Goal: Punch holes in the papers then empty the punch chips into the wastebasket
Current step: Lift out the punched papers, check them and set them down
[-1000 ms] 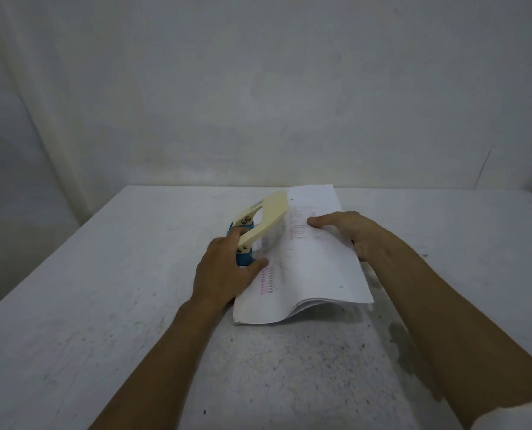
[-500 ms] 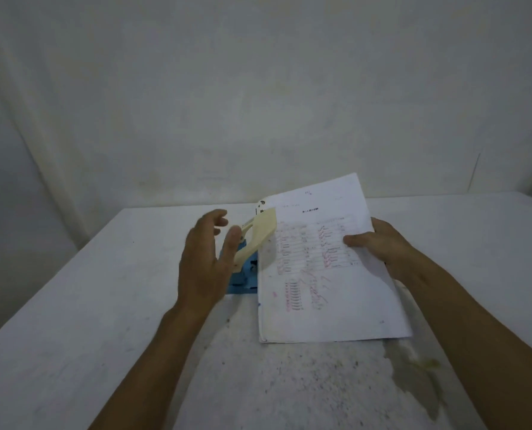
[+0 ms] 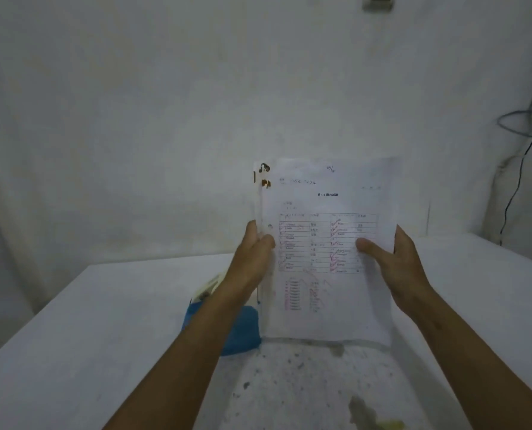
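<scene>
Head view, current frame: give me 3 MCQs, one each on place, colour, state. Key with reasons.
1. Where is the hole punch?
A. On the table, left of the papers, behind the left forearm
B. In the right hand
C. On top of the papers

2. What colour is the punch's base?
A. Red
B. Blue
C. Black

3. How are the papers held?
A. Flat on the table
B. Upright, gripped at both side edges
C. Rolled in one hand

Key: 1 A, it sits on the table partly hidden by the forearm. 2 B, the base shows blue. 3 B, the left hand and right hand each grip a side, bottom edge at the table.
</scene>
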